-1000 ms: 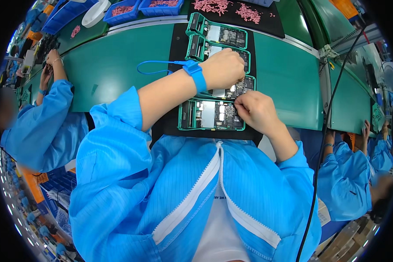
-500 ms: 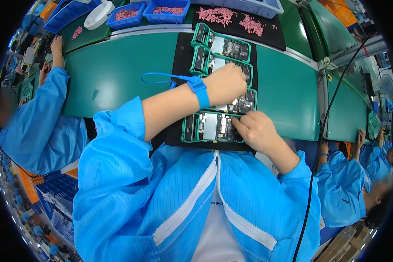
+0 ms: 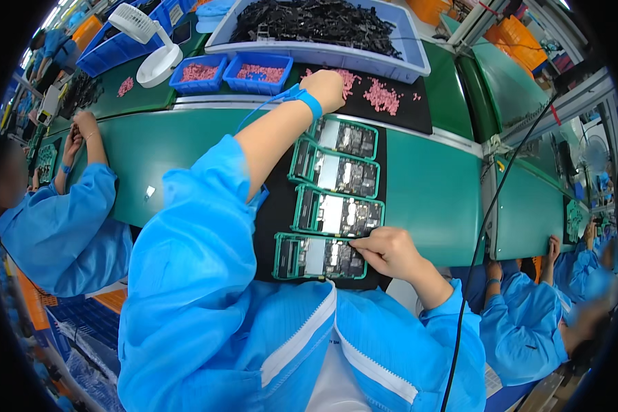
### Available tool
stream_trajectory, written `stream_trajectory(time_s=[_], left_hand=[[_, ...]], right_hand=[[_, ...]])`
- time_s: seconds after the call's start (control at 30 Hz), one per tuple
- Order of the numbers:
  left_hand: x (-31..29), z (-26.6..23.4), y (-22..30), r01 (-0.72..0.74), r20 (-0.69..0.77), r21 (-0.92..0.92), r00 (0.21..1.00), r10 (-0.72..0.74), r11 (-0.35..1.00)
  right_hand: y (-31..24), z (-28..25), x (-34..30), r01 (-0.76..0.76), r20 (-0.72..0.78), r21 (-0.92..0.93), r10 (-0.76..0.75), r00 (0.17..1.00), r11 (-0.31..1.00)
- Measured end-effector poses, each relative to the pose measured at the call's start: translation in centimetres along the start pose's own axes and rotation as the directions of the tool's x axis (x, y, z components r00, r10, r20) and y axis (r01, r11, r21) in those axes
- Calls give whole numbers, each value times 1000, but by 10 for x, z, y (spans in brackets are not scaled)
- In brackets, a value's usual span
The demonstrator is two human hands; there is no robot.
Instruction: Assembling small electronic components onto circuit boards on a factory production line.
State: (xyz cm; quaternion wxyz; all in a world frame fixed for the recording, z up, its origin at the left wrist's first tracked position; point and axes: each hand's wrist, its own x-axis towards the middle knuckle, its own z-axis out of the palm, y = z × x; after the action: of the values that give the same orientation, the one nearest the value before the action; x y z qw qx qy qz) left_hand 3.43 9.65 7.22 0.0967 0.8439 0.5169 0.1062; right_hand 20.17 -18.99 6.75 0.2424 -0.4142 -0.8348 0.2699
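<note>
My left hand [image 3: 325, 89], with a blue wrist strap [image 3: 307, 102], reaches to the far side and rests over a pile of small pink pieces [image 3: 350, 81]. Its fingers are curled downward, their tips hidden by the hand. Several green frames holding circuit boards stand in a column before me. At the nearest framed circuit board [image 3: 326, 257], my right hand [image 3: 390, 251] brings thumb and forefinger together by the upper right edge; whatever they hold is too small to make out. Just beyond is another framed board [image 3: 343, 214].
Beyond the green table [image 3: 443, 206] are blue bins [image 3: 257, 73] of pink pieces and a large tub [image 3: 408, 58] of black parts. A white fan [image 3: 159, 66] stands far left. A black cable [image 3: 491, 226] hangs at right. People in blue work on both sides.
My left hand has left the framed boards and moved away from me to the pink pile. My right hand stays by the nearest board. The view has tilted up, showing the tub.
</note>
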Motion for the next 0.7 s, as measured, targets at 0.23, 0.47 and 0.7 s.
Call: stream_trajectory(time_s=[0.23, 0.47, 0.7], left_hand=[[38, 30, -1, 145, 89, 61, 985, -150, 988], [31, 26, 5, 90, 89, 17, 992, -91, 996], [37, 48, -17, 53, 43, -46, 998, -51, 998]], right_hand=[[59, -37, 80, -214, -369, 169, 263, 892, 962], [149, -30, 191, -260, -495, -60, 197, 846, 964], [157, -25, 236, -459, -344, -388, 336, 877, 799]])
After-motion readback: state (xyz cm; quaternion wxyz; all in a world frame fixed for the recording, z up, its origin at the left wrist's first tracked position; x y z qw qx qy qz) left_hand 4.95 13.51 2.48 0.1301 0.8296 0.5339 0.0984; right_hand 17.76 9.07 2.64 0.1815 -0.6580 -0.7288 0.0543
